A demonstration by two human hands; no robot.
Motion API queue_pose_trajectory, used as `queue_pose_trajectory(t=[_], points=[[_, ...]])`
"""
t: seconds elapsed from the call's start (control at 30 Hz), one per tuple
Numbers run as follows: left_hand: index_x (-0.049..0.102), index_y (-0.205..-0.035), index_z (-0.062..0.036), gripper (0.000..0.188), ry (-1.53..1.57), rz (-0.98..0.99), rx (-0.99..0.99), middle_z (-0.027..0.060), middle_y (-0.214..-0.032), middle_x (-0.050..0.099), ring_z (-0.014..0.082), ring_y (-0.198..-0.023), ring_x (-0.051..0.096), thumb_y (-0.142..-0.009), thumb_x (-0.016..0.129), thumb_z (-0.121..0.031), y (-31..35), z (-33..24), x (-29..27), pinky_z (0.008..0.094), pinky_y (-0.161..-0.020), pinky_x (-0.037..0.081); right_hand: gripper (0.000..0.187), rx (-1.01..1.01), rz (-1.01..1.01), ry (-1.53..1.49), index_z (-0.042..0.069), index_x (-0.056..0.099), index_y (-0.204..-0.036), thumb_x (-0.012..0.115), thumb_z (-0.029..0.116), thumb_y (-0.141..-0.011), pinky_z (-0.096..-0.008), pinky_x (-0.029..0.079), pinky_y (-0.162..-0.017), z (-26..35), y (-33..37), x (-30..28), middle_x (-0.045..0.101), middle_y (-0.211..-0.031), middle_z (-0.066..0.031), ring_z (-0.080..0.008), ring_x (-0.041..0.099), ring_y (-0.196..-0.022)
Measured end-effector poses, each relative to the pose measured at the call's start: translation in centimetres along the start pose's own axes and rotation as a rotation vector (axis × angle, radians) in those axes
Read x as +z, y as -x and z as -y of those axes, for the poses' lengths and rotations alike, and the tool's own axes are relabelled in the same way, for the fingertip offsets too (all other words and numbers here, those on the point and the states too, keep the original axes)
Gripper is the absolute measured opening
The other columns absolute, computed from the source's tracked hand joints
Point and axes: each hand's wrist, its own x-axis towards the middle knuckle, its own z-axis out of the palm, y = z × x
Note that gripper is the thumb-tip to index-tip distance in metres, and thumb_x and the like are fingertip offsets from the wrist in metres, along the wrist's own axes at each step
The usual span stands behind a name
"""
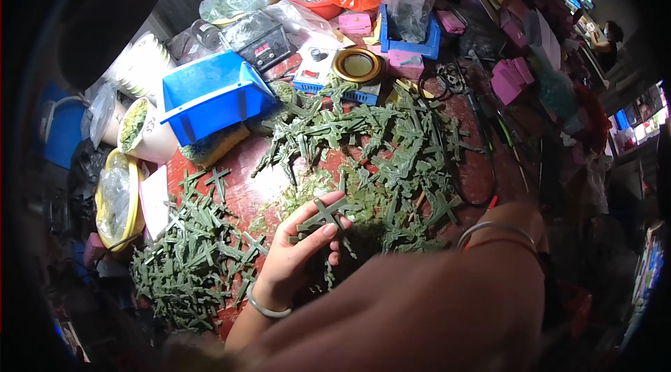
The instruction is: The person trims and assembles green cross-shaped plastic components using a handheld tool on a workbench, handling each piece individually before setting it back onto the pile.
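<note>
My left hand point(297, 242), with a pale bangle at its wrist, pinches a small dark green cross point(327, 212) between thumb and fingers. It is above the red tabletop, at the near edge of a loose heap of green pieces point(412, 169). To its left lies a pile of similar green crosses point(185, 260). My right arm point(426, 302) fills the lower right as a large blur, close up, with a bangle and a red cord on it. The fingers of the right hand cannot be made out.
A blue bin point(210, 96) stands tilted at the back left, beside white tubs point(148, 127) and a yellow-rimmed container point(115, 197). Behind the heap are a control box point(262, 47) and a round gold-rimmed dish point(358, 65). Cabled tools point(482, 117) lie right. A person point(607, 43) is far right.
</note>
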Motion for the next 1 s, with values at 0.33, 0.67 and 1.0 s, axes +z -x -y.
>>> queue_pose_trajectory(t=[0.33,0.67,1.0], points=[[0.040,-0.146,-0.0047,0.060,0.050,0.133,0.005,0.0110,-0.110,0.064,0.0121,-0.082,0.062,-0.091,0.065,-0.004,0.3,0.0,-1.0,0.0242,-0.064,0.054,0.039,0.530,-0.158,1.278,0.003,0.061,-0.123,0.054,0.034,-0.100,-0.0303,0.048,-0.070,3.7,10.0,-5.0,0.064,-0.098,-0.0127,-0.0197,0.060,-0.077],[0.043,-0.143,-0.0035,0.056,0.048,0.182,-0.008,0.0071,-0.110,0.064,0.0106,-0.081,0.064,-0.091,0.063,0.001,-0.3,0.8,-1.4,0.0225,-0.064,0.055,0.035,0.471,-0.065,1.244,0.003,0.065,-0.118,0.071,0.002,-0.083,-0.0319,0.051,-0.064,1.6,10.7,-4.9,0.065,-0.088,-0.0090,-0.0234,0.063,-0.072],[0.046,-0.141,-0.0036,0.054,-0.031,0.178,0.025,0.0063,-0.110,0.063,0.0102,-0.087,0.063,-0.091,0.065,0.000,-0.6,1.0,-1.4,0.0230,-0.066,0.056,0.028,0.441,-0.051,1.354,-0.001,0.065,-0.112,0.070,0.002,-0.084,-0.0317,0.051,-0.062,1.9,11.0,-5.2,0.068,-0.090,-0.0120,-0.0230,0.063,-0.070]])
